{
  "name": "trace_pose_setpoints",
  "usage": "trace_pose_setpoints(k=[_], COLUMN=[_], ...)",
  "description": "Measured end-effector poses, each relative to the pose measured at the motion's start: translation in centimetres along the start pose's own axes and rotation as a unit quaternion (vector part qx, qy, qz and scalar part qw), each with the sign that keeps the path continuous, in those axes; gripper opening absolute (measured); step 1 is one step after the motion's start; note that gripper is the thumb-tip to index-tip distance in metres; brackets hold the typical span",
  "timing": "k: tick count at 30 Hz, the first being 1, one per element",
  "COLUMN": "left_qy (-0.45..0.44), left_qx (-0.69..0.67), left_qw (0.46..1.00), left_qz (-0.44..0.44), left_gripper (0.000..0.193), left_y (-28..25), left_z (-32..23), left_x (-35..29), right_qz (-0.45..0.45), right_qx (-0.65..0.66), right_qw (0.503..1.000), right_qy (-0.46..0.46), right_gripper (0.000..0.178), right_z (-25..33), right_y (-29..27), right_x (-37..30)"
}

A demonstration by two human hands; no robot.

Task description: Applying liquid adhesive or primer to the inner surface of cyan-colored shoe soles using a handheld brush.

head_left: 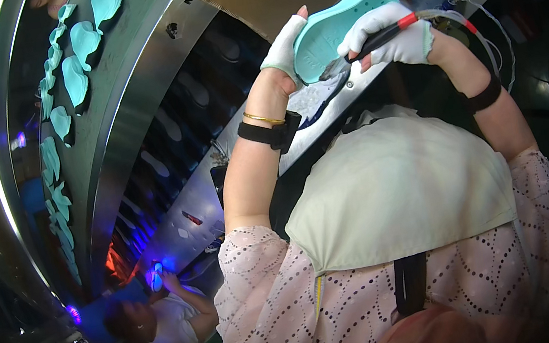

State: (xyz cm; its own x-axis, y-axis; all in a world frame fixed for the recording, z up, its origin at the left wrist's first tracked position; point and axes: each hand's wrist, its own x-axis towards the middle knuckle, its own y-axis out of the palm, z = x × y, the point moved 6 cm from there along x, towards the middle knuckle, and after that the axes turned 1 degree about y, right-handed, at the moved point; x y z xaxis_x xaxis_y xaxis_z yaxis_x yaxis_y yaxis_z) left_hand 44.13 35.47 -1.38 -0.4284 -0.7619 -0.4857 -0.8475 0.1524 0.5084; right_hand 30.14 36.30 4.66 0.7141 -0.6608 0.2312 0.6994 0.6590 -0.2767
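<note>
While held up far over the surface, turquoise shoe sole, seemingly light and flexible: left hand fingers clasp its edge, right hand fingers grip a pen-like tool.

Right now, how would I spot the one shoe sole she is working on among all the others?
Start at the curved metal conveyor carrying a row of turquoise soles, then look right to the two white-gloved hands raised above the bench. The sole is gripped in the left hand. Unlike the others, it is off the conveyor, with the right hand holding a black-and-red tool to it.
</note>
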Motion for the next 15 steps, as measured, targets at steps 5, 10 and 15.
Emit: trace_pose_setpoints(k=[5,10,15], left_qy=[0.012,0.02,0.156], left_qx=[0.017,0.005,-0.202], left_qw=[1.0,0.999,0.962], left_qz=[0.023,0.026,0.099], left_gripper=[0.059,0.057,0.066], left_y=[-0.6,-1.2,-0.6], left_z=[-0.7,-0.7,-0.2], left_x=[0.7,0.2,1.4], right_qz=[0.027,0.017,-0.199], right_qx=[-0.04,-0.06,-0.005], right_qw=[0.998,0.998,0.979], right_qy=[-0.033,0.018,0.05], right_gripper=[0.016,0.015,0.008], right_z=[0.8,0.8,-0.4], right_y=[-0.2,-1.9,-1.3], right_x=[1.4,0.9,0.4])
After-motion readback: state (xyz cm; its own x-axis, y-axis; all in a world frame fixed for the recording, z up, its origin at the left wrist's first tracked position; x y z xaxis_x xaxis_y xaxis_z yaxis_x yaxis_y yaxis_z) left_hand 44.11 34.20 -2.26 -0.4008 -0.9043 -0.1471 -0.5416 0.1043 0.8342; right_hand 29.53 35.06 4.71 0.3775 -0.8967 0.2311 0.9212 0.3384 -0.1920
